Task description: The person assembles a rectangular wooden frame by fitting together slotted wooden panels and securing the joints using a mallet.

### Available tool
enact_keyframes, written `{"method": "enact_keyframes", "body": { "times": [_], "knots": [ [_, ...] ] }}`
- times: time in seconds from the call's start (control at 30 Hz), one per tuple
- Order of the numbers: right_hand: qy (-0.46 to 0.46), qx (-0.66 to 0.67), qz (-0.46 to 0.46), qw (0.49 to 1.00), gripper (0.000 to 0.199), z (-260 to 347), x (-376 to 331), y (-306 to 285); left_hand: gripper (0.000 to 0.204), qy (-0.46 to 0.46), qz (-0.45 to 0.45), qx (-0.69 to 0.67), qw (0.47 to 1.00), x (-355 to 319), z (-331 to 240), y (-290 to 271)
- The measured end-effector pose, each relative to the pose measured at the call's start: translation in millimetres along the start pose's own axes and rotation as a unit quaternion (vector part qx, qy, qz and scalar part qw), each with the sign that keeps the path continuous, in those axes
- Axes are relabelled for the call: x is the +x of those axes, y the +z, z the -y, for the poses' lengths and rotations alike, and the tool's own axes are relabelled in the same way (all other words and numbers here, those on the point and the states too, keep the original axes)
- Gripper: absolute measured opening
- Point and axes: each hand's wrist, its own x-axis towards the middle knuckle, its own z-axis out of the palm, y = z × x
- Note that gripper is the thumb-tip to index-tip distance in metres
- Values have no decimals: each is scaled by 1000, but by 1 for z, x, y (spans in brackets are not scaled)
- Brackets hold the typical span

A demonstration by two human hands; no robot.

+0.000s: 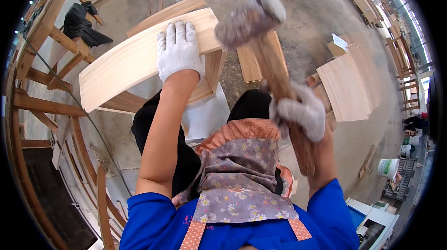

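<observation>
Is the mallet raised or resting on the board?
Raised. The mallet head is blurred in mid-air above the board, gripped by the right hand.

A stack of pale wooden boards [348, 87] is seen on the concrete floor [298, 21] at right. A white bucket [388, 167] is stood lower right, near the floor's edge. A dark cloth [84, 25] is draped over a wooden frame [51, 35] at upper left. Curved wooden frame parts [32, 105] are ranged along the left side. Short boards [249, 63] are laid flat on the floor at centre. Further wooden frames [400, 49] are lined along the far right.
</observation>
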Motion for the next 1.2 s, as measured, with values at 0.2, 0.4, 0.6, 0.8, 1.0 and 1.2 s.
{"method": "enact_keyframes", "body": {
  "times": [0.2, 0.4, 0.6, 0.8, 1.0, 1.2],
  "knots": [
    [8, -151, -72, 986, 31, 38, 28, -2, 57, 8, -26, -12, 1000, 2, -2, 2],
    [35, -220, -61, 973, 31, 43, 42, 4, 56, 8, -35, -11, 999, 2, 2, 5],
    [-24, -227, -82, 970, 30, 36, 55, 1, 56, 17, -41, -23, 999, 3, -1, 2],
    [-55, -188, -89, 977, 31, 42, 57, 7, 57, 14, -43, -26, 999, 3, 3, 3],
    [6, -210, -72, 975, 31, 49, 67, 9, 58, 4, -27, -32, 999, 1, 1, 5],
    [-17, -286, -71, 955, 34, 39, 83, 11, 58, 4, -33, -43, 999, 6, 0, 3]
  ]
}}
